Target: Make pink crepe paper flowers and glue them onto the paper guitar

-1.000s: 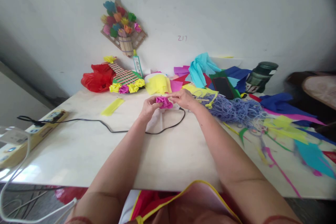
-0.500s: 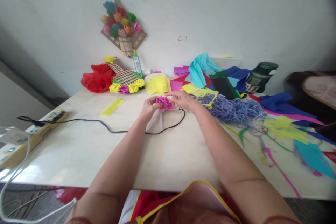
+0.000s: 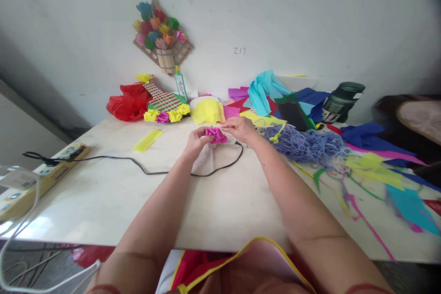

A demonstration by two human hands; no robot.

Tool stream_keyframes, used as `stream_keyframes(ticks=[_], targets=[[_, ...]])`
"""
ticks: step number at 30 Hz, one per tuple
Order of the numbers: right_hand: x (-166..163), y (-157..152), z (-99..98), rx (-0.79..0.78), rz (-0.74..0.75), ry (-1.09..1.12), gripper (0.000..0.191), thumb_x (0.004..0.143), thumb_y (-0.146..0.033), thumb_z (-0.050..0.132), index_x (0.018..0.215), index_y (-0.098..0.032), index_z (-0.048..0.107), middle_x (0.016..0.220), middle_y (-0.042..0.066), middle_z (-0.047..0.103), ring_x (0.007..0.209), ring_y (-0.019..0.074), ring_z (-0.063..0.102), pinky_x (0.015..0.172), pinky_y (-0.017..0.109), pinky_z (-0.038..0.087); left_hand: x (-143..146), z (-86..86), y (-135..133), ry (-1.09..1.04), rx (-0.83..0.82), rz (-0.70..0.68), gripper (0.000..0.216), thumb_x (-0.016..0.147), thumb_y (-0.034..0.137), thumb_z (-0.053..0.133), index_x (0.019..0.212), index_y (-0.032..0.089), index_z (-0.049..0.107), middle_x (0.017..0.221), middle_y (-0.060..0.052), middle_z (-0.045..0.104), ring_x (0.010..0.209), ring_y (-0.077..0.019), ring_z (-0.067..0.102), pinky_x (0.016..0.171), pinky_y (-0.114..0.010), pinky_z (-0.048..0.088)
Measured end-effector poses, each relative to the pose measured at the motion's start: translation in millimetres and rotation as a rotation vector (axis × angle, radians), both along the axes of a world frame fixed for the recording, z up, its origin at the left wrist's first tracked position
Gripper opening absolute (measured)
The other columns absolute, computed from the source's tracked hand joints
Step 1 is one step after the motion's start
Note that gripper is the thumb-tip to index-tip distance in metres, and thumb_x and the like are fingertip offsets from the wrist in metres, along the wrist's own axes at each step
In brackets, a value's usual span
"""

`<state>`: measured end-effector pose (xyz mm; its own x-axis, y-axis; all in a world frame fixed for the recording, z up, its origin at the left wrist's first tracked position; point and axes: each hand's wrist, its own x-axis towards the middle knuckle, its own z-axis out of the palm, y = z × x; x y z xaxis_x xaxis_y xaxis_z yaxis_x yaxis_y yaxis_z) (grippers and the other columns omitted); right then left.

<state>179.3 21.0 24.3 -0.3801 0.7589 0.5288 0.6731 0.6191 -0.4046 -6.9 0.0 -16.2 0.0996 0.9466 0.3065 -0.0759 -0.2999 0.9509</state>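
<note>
In the head view my left hand (image 3: pixel 196 141) pinches a pink crepe-paper flower (image 3: pixel 216 136) from its left side, just above the table. My right hand (image 3: pixel 239 128) reaches in from the right, its fingers closed together at the flower's upper right edge. Its fingertips seem to grip the paper there, though the contact is small and partly hidden. Below the flower lies a pale, whitish object (image 3: pixel 206 158), mostly covered by my left hand and hard to name. A black cord (image 3: pixel 148 172) loops close to it.
A cream power strip (image 3: pixel 62 170) lies at the left. Behind my hands sit a guitar-shaped craft (image 3: pixel 164 98) with paper flowers and yellow crepe paper (image 3: pixel 207 110). A purple-blue yarn heap (image 3: pixel 306 144), a phone (image 3: pixel 292 115) and a dark green bottle (image 3: pixel 342 101) are at right.
The right hand's fingers, stretched over the flower before, have drawn together at its upper right edge. The left hand keeps its hold and has hardly moved.
</note>
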Motion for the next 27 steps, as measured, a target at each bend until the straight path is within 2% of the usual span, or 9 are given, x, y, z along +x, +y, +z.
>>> stream_keyframes(ticks=[3,7,9,14,17,21,24,27], targets=[[1.7,1.3,0.5,-0.01,0.069,-0.001,0.014,0.076,-0.025,0.064,0.083,-0.02,0.075,0.081,0.004,0.072,0.074,0.014,0.063,0.065,0.022,0.042,-0.3,-1.8,1.0,0.022,0.021,0.011,0.023,0.061,0.019,0.067,0.083,0.014,0.069,0.077,-0.004,0.067,0.073,-0.0163,0.058,0.073,-0.029,0.044],[2.3,-1.4,1.6,-0.144,0.15,0.021,0.016,0.078,-0.02,0.058,0.078,-0.016,0.074,0.06,0.001,0.067,0.056,0.0102,0.057,0.057,0.02,0.039,-0.4,-1.9,1.1,0.043,0.029,0.038,0.025,0.06,0.019,0.067,0.084,0.014,0.069,0.079,-0.004,0.067,0.076,-0.0173,0.059,0.076,-0.03,0.044],[1.4,-3.0,2.1,-0.173,0.165,0.033,0.017,0.078,-0.018,0.057,0.076,-0.014,0.073,0.057,0.0,0.065,0.053,0.0096,0.056,0.056,0.019,0.038,-0.2,-1.1,0.7,0.048,0.025,0.043,0.025,0.059,0.019,0.067,0.083,0.014,0.069,0.077,-0.004,0.067,0.075,-0.0177,0.059,0.075,-0.03,0.044],[-0.4,-3.7,1.6,-0.097,0.043,0.045,0.012,0.074,-0.022,0.063,0.079,-0.018,0.073,0.072,0.002,0.07,0.067,0.0124,0.061,0.062,0.021,0.039,0.5,0.6,-0.8,0.027,0.002,0.019,0.024,0.058,0.019,0.067,0.082,0.014,0.069,0.074,-0.003,0.066,0.071,-0.0165,0.058,0.071,-0.029,0.044],[-0.5,-2.9,0.1,-0.033,-0.01,0.043,0.01,0.073,-0.025,0.065,0.078,-0.02,0.073,0.077,0.002,0.071,0.069,0.0124,0.06,0.061,0.021,0.038,1.1,1.3,-1.7,0.015,-0.004,-0.002,0.022,0.058,0.018,0.067,0.08,0.014,0.069,0.073,-0.002,0.066,0.068,-0.0153,0.057,0.069,-0.028,0.044],[-1.0,-3.4,-0.3,0.02,-0.01,0.039,0.009,0.074,-0.024,0.065,0.078,-0.019,0.071,0.079,0.002,0.07,0.07,0.0116,0.059,0.061,0.021,0.038,1.1,2.0,-1.9,0.008,-0.017,-0.022,0.022,0.059,0.019,0.068,0.08,0.013,0.069,0.07,-0.002,0.065,0.067,-0.0152,0.057,0.068,-0.028,0.044],[-1.3,-3.3,-0.2,0.014,-0.002,0.023,0.016,0.075,-0.022,0.063,0.09,-0.021,0.072,0.085,0.002,0.071,0.073,0.0123,0.06,0.064,0.022,0.04,0.1,1.3,-0.9,0.003,-0.015,-0.037,0.022,0.06,0.019,0.067,0.081,0.013,0.068,0.07,-0.002,0.065,0.066,-0.015,0.057,0.068,-0.028,0.044],[-1.1,-1.0,-2.3,0.019,0.081,0.0,0.024,0.079,-0.02,0.059,0.099,-0.024,0.07,0.094,0.002,0.072,0.081,0.0138,0.063,0.071,0.023,0.043,-0.9,0.3,0.1,-0.004,-0.006,-0.035,0.019,0.061,0.019,0.067,0.079,0.013,0.068,0.07,-0.002,0.065,0.066,-0.0143,0.057,0.068,-0.027,0.044]])
